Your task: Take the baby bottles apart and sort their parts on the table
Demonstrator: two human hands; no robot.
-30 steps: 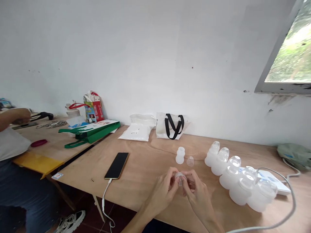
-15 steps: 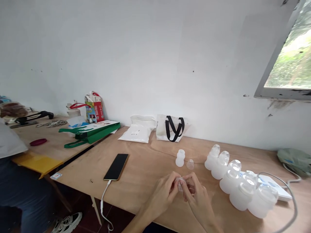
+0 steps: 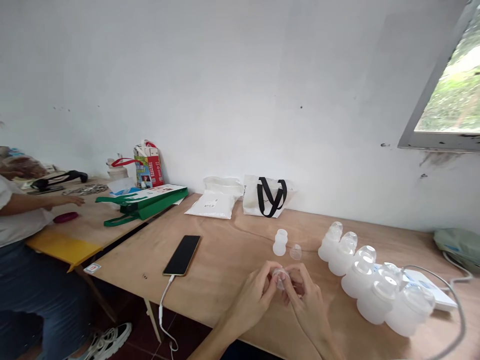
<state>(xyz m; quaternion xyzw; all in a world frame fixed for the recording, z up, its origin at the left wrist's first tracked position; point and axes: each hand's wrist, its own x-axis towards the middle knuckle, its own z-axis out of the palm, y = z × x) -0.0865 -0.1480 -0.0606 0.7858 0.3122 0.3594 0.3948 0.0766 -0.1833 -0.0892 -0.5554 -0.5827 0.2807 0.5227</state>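
"What do the hands have hold of?"

"One small clear piece [image 3: 280, 279]. The left hand [image 3: 254, 291] and right hand [image 3: 303, 296] pinch it between them, each grip nearly closed, thumbs and fingertips together. Fingers cover much of it, so I can't tell its full shape."

"Where is that?"

"Just in from the near edge of the worktop [image 3: 228, 255]. Farther toward the back edge a bottle [image 3: 280, 243] stands upright, with a cap [image 3: 295, 252] just beside it, on the side toward the right edge."

"And nearer that right edge?"

"Five capped bottles [image 3: 355, 284], all upright, in a row slanting toward the near right corner. A white device [image 3: 443, 296] lies partly hidden behind them."

"Toward the left?"

"A phone [image 3: 182, 255] near the near edge, its cable [image 3: 163, 296] hanging over. Along the back edge, a packet [image 3: 212, 204] and a tote [image 3: 252, 199]."
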